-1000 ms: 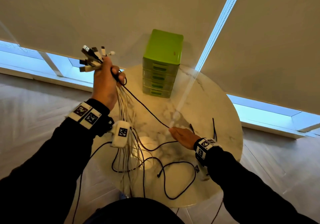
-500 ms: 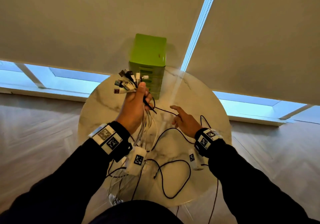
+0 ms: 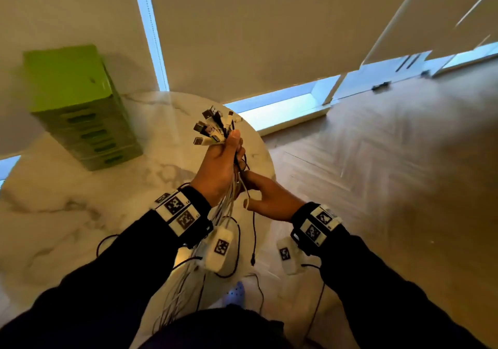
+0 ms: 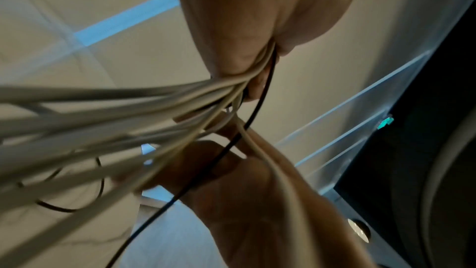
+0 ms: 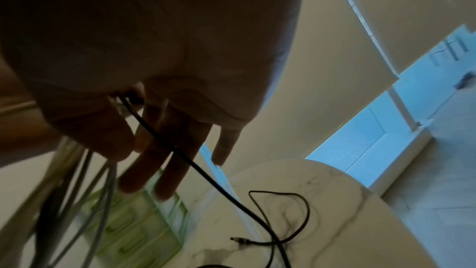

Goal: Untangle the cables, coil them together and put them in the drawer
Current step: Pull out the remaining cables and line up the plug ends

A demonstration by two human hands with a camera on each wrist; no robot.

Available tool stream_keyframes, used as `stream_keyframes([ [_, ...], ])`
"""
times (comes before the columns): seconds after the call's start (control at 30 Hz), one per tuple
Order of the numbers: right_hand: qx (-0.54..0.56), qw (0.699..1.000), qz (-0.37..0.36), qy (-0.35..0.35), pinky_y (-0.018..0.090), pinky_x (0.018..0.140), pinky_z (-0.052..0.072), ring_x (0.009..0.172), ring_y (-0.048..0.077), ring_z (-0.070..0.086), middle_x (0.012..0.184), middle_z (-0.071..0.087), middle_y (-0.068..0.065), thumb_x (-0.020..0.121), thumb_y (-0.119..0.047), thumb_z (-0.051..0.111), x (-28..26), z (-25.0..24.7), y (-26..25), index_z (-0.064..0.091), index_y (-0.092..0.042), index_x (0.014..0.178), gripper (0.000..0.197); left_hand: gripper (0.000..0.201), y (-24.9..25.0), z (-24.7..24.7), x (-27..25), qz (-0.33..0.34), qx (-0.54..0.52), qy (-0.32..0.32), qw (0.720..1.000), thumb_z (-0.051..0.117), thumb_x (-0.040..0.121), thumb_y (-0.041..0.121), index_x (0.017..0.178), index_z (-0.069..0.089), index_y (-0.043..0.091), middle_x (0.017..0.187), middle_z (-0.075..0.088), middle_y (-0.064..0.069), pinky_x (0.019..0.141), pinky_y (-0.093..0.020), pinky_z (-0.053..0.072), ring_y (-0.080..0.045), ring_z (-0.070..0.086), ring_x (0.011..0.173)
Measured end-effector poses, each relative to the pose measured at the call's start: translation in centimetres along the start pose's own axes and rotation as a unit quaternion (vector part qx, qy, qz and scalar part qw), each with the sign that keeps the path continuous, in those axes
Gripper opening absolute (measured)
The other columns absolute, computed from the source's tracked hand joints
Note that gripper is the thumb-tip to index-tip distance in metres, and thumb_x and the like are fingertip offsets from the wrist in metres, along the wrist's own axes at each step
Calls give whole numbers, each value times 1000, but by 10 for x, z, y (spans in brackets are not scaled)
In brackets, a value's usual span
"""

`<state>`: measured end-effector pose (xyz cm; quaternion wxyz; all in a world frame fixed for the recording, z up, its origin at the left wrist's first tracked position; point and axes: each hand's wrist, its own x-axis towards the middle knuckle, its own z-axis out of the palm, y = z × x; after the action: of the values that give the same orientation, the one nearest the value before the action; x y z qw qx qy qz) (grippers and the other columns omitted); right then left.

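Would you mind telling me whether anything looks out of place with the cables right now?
One black cable lies loose on the marble table, apart from the bundle that the left hand grips.

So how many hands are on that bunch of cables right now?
2. The left hand grips the cables just below their plug ends. The right hand sits directly beneath it, its fingers straight against the hanging strands.
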<state>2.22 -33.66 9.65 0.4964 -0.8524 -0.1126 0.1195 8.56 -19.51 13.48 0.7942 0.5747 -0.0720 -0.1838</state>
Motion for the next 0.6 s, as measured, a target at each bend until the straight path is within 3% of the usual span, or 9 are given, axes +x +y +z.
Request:
stream_keyframes([
  [0.07, 16, 998, 56, 24, 36, 88, 57, 90, 21, 66, 100, 67, 8, 95, -10, 62, -19, -8, -1, 56, -14, 119, 24, 34, -10, 11, 5, 3, 46, -26, 999, 42, 107, 38, 78, 46, 19, 65, 37, 4, 61, -36, 32, -12, 34, 60],
  [0.13, -16, 993, 97, 69, 34, 79, 55, 83, 18, 61, 93, 63, 4, 96, -5, 52, -36, -17, 4, 55, -14, 113, 20, 34, -17, 19, 11, -1, 109, -39, 993, 44, 105, 47, 80, 47, 23, 69, 36, -1, 63, -41, 31, -19, 32, 64],
  [0.23, -39, 981, 108, 154, 19, 72, 42, 75, 6, 51, 87, 57, -9, 102, -17, 50, -60, -31, 13, 52, -15, 103, 3, 37, -21, 24, 23, -16, 136, -28, 990, 41, 106, 46, 85, 48, 17, 69, 42, 0, 54, -29, 33, -11, 35, 58],
  [0.27, -46, 976, 111, 181, 18, 68, 39, 70, 4, 46, 82, 54, -8, 104, -23, 49, -67, -36, 16, 51, -16, 98, 10, 35, -21, 24, 27, -17, 120, -26, 992, 40, 107, 43, 85, 47, 16, 70, 42, 2, 52, -24, 30, -8, 34, 57],
  [0.37, -75, 951, 150, 261, 25, 61, 34, 62, 9, 38, 71, 46, -5, 107, -35, 40, -82, -49, 32, 44, -17, 86, 28, 31, -19, 17, 38, -16, 69, -8, 997, 38, 108, 37, 82, 43, 21, 72, 38, 6, 49, -18, 28, -3, 33, 56],
  [0.43, -111, 929, 209, 285, 27, 62, 36, 62, 12, 43, 71, 49, -6, 107, -35, 39, -92, -55, 63, 47, -16, 87, 29, 31, -16, 14, 40, -24, 35, 4, 999, 39, 109, 36, 82, 43, 21, 71, 39, 7, 49, -18, 27, -5, 32, 57],
  [0.47, -130, 916, 255, 280, 30, 67, 41, 68, 15, 50, 77, 56, -4, 107, -35, 40, -97, -55, 83, 51, -15, 92, 27, 31, -15, 13, 39, -31, 15, 5, 999, 39, 109, 35, 81, 43, 21, 69, 40, 7, 49, -19, 26, -6, 32, 57],
  [0.53, -169, 881, 378, 230, 41, 92, 45, 100, 26, 59, 112, 63, 6, 102, -31, 46, -102, -51, 113, 56, -18, 116, 21, 31, -13, 14, 37, -41, -24, -3, 999, 39, 109, 33, 81, 43, 21, 67, 40, 7, 49, -19, 25, -6, 31, 57],
  [0.6, -181, 868, 423, 186, 47, 111, 35, 131, 30, 47, 144, 46, 8, 95, -27, 54, -97, -41, 120, 44, -21, 141, 47, 33, -13, 18, 33, -49, -41, -24, 998, 38, 109, 33, 79, 42, 20, 66, 39, 8, 50, -19, 25, -6, 32, 57],
])
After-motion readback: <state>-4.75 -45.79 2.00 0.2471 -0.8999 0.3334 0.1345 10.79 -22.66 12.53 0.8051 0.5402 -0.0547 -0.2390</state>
